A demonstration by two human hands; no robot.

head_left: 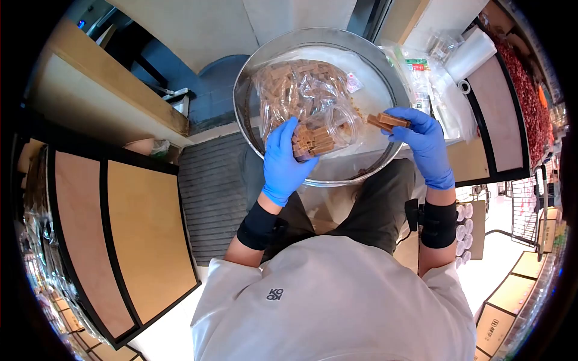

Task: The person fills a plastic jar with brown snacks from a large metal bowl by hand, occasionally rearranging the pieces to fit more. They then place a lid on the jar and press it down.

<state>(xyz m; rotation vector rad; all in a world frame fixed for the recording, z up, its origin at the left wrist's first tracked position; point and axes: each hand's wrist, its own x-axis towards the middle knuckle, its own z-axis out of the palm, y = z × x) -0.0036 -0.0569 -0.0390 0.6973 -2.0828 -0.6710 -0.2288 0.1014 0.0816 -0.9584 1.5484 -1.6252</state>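
A clear plastic jar (319,137), tilted with its open mouth toward the right, holds many brown sticks. My left hand (282,157), in a blue glove, is closed around the jar's lower end. Right of the mouth, my right hand (424,137), also gloved in blue, pinches several brown sticks (388,121) between thumb and fingers. These sticks are apart from the jar. Below the jar a large clear bag (295,87) of brown pieces lies in a round metal tray (385,66). A small white and pink packet (354,83) rests in the tray, right of the bag.
Plastic bags (421,78) and a white roll (472,54) lie at the upper right. Several clear containers (460,231) stand beside my right forearm. A wooden cabinet (144,234) is on the left, next to a dark ribbed mat (211,192).
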